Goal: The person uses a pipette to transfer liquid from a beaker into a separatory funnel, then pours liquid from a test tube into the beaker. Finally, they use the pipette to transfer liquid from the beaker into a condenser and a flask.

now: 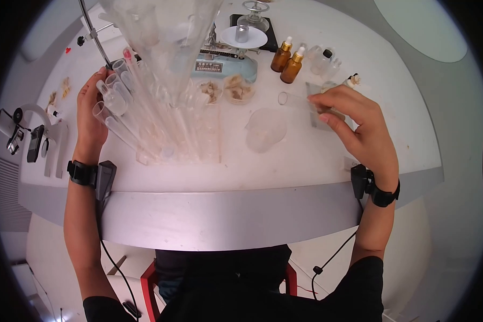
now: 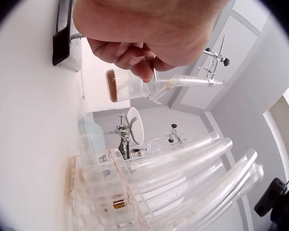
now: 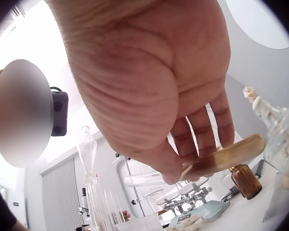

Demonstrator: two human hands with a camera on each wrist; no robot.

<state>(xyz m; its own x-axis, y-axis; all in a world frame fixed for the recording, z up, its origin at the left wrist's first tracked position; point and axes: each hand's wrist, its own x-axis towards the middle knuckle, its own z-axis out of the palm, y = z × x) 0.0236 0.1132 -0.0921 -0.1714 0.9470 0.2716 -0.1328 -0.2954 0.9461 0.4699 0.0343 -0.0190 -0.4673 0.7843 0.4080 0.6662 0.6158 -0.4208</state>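
My left hand [image 1: 97,88] lies against the tops of several long glass test tubes [image 1: 121,110] that lean in a clear plastic rack [image 1: 201,147]. Its fingers [image 2: 135,55] are loosely curled above the tubes [image 2: 183,163] and grip nothing that I can see. To the right, my right hand [image 1: 321,107] pinches one test tube [image 1: 292,100] between thumb and fingers and holds it level above the table, open end pointing left. The right wrist view shows that tube [image 3: 226,154] crossing under the fingertips [image 3: 202,139].
A blue balance scale [image 1: 225,63] stands at the back, with two amber dropper bottles [image 1: 285,58] to its right. Dishes of beige material [image 1: 239,90] and an upturned clear vessel [image 1: 265,130] lie mid-table. A stand rod [image 1: 94,37] rises at the left. The table's front edge [image 1: 225,188] curves close.
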